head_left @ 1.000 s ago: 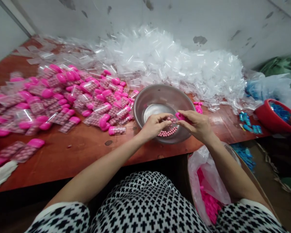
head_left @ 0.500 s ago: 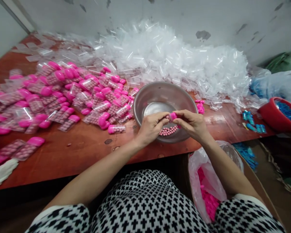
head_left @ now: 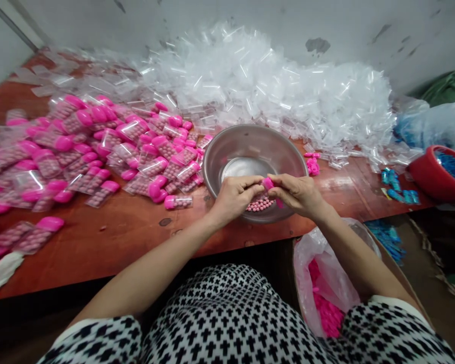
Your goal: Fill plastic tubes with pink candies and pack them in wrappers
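Note:
My left hand (head_left: 235, 198) and my right hand (head_left: 298, 194) meet above a steel basin (head_left: 227, 151), with their fingertips pinching a small bright pink plastic piece (head_left: 268, 183). My fingers hide most of it, so its exact shape is hidden. A heap of small pink beads (head_left: 260, 205) lies in the basin just below my hands. Left of the basin, many clear bags holding pink beads and pink capsule-shaped parts (head_left: 136, 151) lie spread over the table. One such bag (head_left: 178, 202) rests close to my left wrist.
A large heap of small clear plastic bags (head_left: 273, 86) fills the back of the reddish wooden table (head_left: 136, 232). Loose pink pieces (head_left: 313, 167) lie right of the basin. Further right are blue items (head_left: 398, 187) and a red bowl (head_left: 438, 172). A plastic bag of pink pieces (head_left: 326, 283) sits below the table edge.
My hands have come closer together, and both now pinch the pink piece, which my right hand mainly held before. The view has shifted slightly.

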Motion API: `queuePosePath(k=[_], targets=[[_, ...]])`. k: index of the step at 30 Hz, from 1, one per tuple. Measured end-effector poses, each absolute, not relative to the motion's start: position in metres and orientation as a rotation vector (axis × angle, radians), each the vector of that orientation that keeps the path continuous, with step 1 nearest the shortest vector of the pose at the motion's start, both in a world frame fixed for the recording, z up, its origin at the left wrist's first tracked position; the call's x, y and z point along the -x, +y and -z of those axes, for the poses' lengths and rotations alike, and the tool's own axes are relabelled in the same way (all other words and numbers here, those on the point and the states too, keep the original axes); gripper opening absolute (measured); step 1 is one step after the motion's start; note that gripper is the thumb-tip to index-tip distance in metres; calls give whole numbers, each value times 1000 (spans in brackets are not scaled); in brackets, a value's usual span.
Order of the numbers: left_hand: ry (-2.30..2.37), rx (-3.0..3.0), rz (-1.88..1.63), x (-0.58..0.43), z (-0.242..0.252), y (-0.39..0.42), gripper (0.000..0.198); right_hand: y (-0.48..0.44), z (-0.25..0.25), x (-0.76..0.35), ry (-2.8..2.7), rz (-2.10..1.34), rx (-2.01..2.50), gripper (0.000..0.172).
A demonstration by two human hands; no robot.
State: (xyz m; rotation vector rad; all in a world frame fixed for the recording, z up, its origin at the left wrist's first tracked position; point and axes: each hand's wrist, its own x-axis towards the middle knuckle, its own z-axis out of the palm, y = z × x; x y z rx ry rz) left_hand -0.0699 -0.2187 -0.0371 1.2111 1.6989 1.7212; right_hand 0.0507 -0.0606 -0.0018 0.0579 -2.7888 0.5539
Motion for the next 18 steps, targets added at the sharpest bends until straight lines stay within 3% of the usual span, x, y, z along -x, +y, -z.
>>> queuePosePath(k=[6, 13, 18], targets=[[1611, -914, -1842, 70, 42, -213, 20, -68, 1, -41, -2733, -752, 106, 29], [1202, -491, -2007, 74, 27, -221, 40, -65, 18, -51, -2101, -1759, 184, 47], [1328, -671, -2027, 71, 30, -228, 28, -68, 25, -50, -1950, -1872, 253, 41]])
